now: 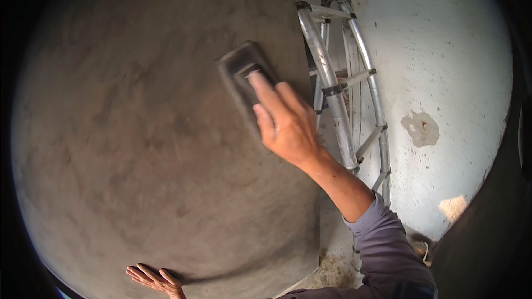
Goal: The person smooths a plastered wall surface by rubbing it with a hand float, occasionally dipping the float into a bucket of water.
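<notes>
A broad grey-brown plastered wall (138, 144) fills the left and middle of the view, its surface mottled with darker smears. Against its upper right part lies a dark rectangular plastering float (230, 70), tilted and slightly blurred. My right hand (289, 127) is closed around the float's handle, with the index finger stretched along it; the palm side is hidden. Low down at the left, my left hand (156, 281) rests on the same wall, fingers spread and holding nothing.
A metal ladder (330, 77) stands just past the wall's right edge, close to my right forearm. Beyond it is a pale, speckled wall (443, 50) with a bare grey patch (421, 129). Rough, dirty floor (335, 271) shows at the lower right.
</notes>
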A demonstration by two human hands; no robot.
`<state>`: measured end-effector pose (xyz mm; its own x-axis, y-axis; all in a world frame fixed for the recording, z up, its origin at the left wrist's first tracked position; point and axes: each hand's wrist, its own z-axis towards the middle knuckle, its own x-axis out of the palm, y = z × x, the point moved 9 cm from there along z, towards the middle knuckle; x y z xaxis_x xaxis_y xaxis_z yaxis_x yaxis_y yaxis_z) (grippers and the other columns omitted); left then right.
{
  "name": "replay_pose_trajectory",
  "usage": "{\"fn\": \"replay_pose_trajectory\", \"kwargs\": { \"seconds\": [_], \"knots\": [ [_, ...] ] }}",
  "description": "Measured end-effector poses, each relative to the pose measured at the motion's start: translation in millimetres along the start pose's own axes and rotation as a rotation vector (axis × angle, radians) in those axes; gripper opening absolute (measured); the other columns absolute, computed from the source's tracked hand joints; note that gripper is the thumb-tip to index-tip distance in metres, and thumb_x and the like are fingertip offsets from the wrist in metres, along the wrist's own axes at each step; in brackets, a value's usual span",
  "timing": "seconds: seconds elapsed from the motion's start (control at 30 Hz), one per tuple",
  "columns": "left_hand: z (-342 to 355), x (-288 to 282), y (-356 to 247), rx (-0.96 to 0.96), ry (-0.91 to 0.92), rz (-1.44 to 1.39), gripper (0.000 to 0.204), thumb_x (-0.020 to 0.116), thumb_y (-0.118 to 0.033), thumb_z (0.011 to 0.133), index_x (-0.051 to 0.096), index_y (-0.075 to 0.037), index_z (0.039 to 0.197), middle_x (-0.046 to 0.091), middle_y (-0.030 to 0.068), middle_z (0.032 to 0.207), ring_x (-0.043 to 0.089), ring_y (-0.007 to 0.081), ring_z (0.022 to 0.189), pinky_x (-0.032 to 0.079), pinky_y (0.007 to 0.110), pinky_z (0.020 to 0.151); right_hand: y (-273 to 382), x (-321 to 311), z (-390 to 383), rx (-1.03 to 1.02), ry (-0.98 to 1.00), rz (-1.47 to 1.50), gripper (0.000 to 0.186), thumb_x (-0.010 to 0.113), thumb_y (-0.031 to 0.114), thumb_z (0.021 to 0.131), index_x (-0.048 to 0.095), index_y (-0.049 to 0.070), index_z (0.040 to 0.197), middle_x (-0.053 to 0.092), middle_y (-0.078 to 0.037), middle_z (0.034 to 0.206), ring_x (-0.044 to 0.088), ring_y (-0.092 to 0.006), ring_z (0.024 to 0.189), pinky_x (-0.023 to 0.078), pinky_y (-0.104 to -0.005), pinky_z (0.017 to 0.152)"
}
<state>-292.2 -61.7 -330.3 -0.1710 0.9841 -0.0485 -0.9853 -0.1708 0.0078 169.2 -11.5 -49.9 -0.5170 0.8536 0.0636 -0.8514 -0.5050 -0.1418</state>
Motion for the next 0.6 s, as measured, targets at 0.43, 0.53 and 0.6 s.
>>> {"fn": "replay_pose_trajectory", "kwargs": {
  "seconds": [0.43,0.53,0.6],
  "knots": [
    [-6,27,-33,-0.171,-0.004,-0.083,0.079,0.029,-0.061,0.105,0.022,-0.006,0.162,0.017,0.018,0.169,0.014,0.0396,0.155,0.009,0.058,0.123,-90,-20,140,0.088,-0.119,-0.018,0.042,0.061,0.014,0.095,0.059,0.004,0.135,0.065,-0.023,0.118,0.065,-0.043,0.103,0.054,-0.0495,0.086],
    [-13,0,-3,-0.21,0.01,-0.002,0.082,0.029,-0.063,0.104,0.021,-0.006,0.162,0.016,0.0178,0.169,0.013,0.0394,0.156,0.007,0.057,0.123,-14,22,74,0.02,0.051,0.151,0.047,0.058,0.01,0.092,0.056,0.007,0.139,0.061,-0.025,0.114,0.067,-0.0483,0.095,0.058,-0.0554,0.074],
    [-12,9,-6,-0.227,0.009,-0.022,0.083,0.029,-0.064,0.103,0.02,-0.005,0.162,0.015,0.018,0.169,0.013,0.0391,0.156,0.007,0.057,0.124,-29,9,57,-0.036,-0.036,0.098,0.049,0.057,0.013,0.094,0.053,0.008,0.143,0.06,-0.026,0.114,0.068,-0.0457,0.097,0.058,-0.0563,0.078]
  ]
}}
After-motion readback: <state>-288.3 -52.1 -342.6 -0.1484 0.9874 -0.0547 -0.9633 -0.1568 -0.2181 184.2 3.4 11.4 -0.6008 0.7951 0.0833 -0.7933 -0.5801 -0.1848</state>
